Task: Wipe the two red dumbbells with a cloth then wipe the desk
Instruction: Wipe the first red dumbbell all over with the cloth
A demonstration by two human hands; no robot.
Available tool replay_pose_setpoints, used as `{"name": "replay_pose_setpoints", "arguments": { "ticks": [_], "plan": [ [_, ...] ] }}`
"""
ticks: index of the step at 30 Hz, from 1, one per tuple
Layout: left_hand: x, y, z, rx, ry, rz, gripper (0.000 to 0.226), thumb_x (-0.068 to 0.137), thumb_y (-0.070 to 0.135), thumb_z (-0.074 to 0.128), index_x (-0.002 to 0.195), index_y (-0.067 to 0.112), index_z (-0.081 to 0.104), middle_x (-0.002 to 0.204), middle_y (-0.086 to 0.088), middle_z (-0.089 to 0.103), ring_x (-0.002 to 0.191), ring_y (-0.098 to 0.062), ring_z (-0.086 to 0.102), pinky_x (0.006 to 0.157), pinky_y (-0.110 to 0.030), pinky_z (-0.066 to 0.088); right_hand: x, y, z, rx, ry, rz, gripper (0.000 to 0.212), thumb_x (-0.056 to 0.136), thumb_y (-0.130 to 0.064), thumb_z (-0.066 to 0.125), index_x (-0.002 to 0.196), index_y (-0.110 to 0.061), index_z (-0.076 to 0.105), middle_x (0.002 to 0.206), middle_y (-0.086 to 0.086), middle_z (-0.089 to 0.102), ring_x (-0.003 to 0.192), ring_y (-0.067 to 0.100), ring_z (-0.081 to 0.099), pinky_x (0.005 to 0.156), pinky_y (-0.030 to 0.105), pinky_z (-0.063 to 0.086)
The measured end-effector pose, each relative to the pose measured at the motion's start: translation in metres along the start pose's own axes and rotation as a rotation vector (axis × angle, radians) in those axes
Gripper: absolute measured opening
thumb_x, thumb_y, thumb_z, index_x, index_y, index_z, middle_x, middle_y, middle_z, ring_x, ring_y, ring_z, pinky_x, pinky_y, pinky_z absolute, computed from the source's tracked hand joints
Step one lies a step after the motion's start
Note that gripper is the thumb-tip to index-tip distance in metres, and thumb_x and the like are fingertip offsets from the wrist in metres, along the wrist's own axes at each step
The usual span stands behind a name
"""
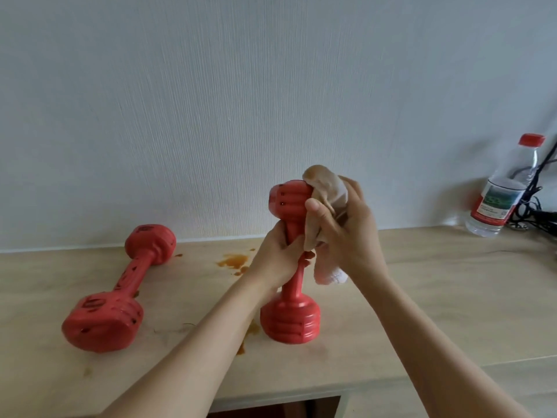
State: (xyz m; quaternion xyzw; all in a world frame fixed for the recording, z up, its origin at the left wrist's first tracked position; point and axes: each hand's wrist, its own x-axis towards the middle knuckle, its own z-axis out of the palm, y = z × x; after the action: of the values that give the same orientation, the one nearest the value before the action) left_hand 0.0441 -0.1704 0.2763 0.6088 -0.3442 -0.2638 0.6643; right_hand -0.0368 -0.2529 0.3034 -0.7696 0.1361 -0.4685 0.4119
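Both forearms reach to the upright dumbbell (pixel 290 315) standing on the desk (pixel 422 297), left hand (pixel 278 254) gripping its handle, right hand (pixel 340 227) pressing the cloth (pixel 324 191) against its top; hard rubbing could tip it.

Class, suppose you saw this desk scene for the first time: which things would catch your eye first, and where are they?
First, the upright red dumbbell at centre, gripped at its handle by the left hand while the right hand presses a stained cloth against its top. Next, the second red dumbbell lying at left, and the brown spill on the desk between them.
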Motion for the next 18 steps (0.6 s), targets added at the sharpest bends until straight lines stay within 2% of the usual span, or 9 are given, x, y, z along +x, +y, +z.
{"name": "replay_pose_setpoints", "arguments": {
  "ticks": [3,6,9,11,15,18],
  "plan": [
    [0.002,-0.001,-0.002,0.068,0.043,0.042,0.008,0.090,0.017,0.056,0.090,0.009,0.054,0.068,-0.003,0.061,0.057,-0.013,0.056,0.062,-0.031,0.051,-0.004,0.004,-0.001,0.008,-0.116,-0.098,0.049,0.087,-0.050,0.042,0.123,-0.020,0.057,0.126,-0.015,0.049,0.122,0.000,0.047,0.100,0.019,0.040],
    [0.001,-0.001,-0.005,0.221,0.022,0.126,0.006,0.085,0.015,0.054,0.085,0.010,0.052,0.061,-0.002,0.059,0.055,-0.014,0.056,0.058,-0.031,0.049,-0.003,0.004,-0.004,-0.070,-0.179,-0.182,0.050,0.092,-0.039,0.037,0.136,-0.020,0.049,0.134,-0.011,0.047,0.129,0.006,0.042,0.106,0.026,0.036],
    [-0.003,-0.002,-0.002,0.367,-0.019,0.201,0.007,0.088,0.013,0.052,0.083,0.015,0.048,0.057,0.003,0.058,0.048,-0.005,0.053,0.051,-0.018,0.045,0.004,-0.004,-0.006,-0.135,-0.167,-0.162,0.046,0.089,-0.038,0.035,0.128,-0.023,0.056,0.124,-0.013,0.054,0.118,0.009,0.051,0.100,0.034,0.043],
    [-0.004,-0.003,0.001,0.425,-0.028,0.245,0.008,0.090,0.014,0.051,0.083,0.015,0.047,0.057,0.003,0.057,0.045,-0.002,0.053,0.048,-0.013,0.042,0.012,-0.010,-0.013,-0.188,-0.232,-0.137,0.041,0.089,-0.039,0.038,0.122,-0.025,0.059,0.119,-0.014,0.056,0.112,0.009,0.054,0.097,0.034,0.045],
    [-0.004,-0.002,0.000,0.356,-0.051,0.205,0.006,0.088,0.013,0.053,0.085,0.013,0.048,0.059,0.001,0.057,0.045,-0.002,0.053,0.048,-0.015,0.043,0.017,-0.007,-0.027,-0.098,-0.370,-0.096,0.030,0.088,-0.033,0.049,0.116,-0.030,0.059,0.116,-0.018,0.056,0.108,0.000,0.056,0.092,0.018,0.044],
    [-0.002,-0.003,-0.001,0.288,-0.051,0.135,0.007,0.087,0.010,0.055,0.082,0.012,0.050,0.057,0.000,0.056,0.045,-0.008,0.053,0.049,-0.021,0.044,0.010,-0.002,-0.032,-0.031,-0.297,-0.131,0.021,0.091,-0.021,0.056,0.108,-0.033,0.060,0.109,-0.016,0.061,0.099,-0.001,0.060,0.083,0.012,0.044]
  ]
}}
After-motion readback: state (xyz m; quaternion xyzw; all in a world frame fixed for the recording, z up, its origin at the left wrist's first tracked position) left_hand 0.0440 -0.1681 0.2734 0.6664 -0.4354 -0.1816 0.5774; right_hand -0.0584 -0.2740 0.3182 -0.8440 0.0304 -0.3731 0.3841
